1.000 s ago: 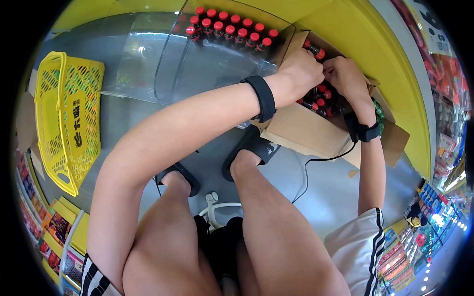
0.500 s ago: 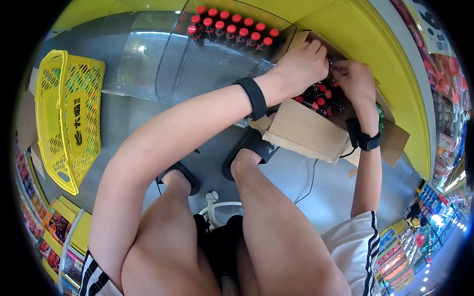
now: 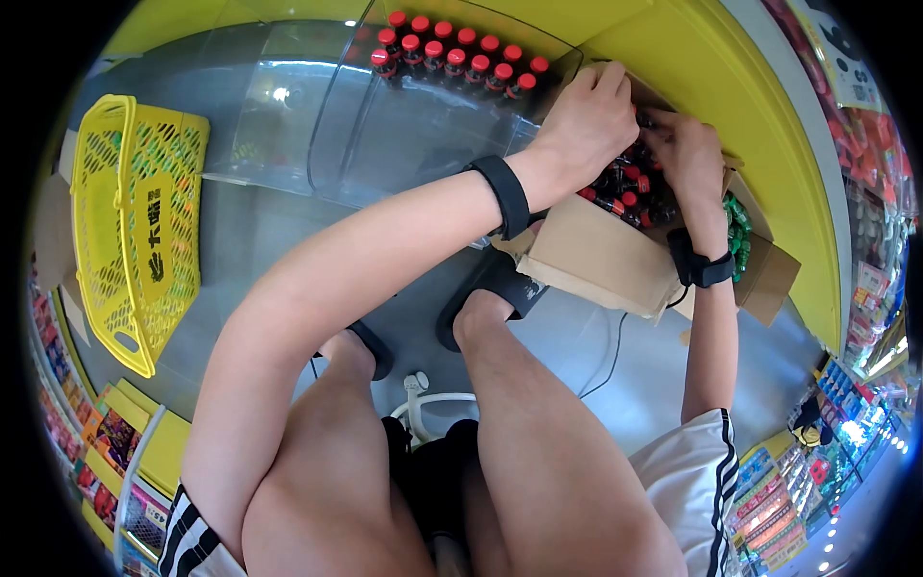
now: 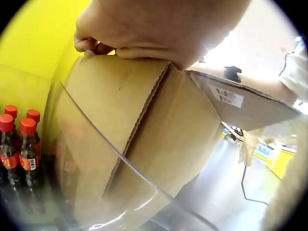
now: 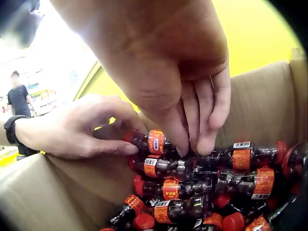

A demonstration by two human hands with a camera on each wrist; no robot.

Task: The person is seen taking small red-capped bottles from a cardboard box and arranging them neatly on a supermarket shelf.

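Small bottles of dark drink [image 5: 240, 183] with red caps and orange-red labels lie in a cardboard box [image 3: 601, 252]. Both hands reach into this box, close together. In the right wrist view, the left hand [image 5: 82, 127] has its thumb and fingers pinching the cap end of one bottle [image 5: 156, 142]. The right hand [image 5: 159, 72] grips the other end of that bottle between thumb and fingertips, just above the pile. Seen from the head, the left hand [image 3: 588, 120] is bent over the box's left side, while the right hand [image 3: 688, 159] comes over its right side.
Upright red-capped bottles [image 3: 455, 62] stand in rows in a clear plastic bin [image 3: 317, 144] left of the box. A yellow basket [image 3: 178, 231] is at far left. Green packages [image 3: 737, 236] sit beside the box, near a yellow wall [image 3: 798, 183]. A cable [image 3: 611, 361] trails along the floor.
The left hand has shifted up towards the box's far side and its fingers have straightened somewhat. The right hand has stayed over the box, its wrist moving slightly left.
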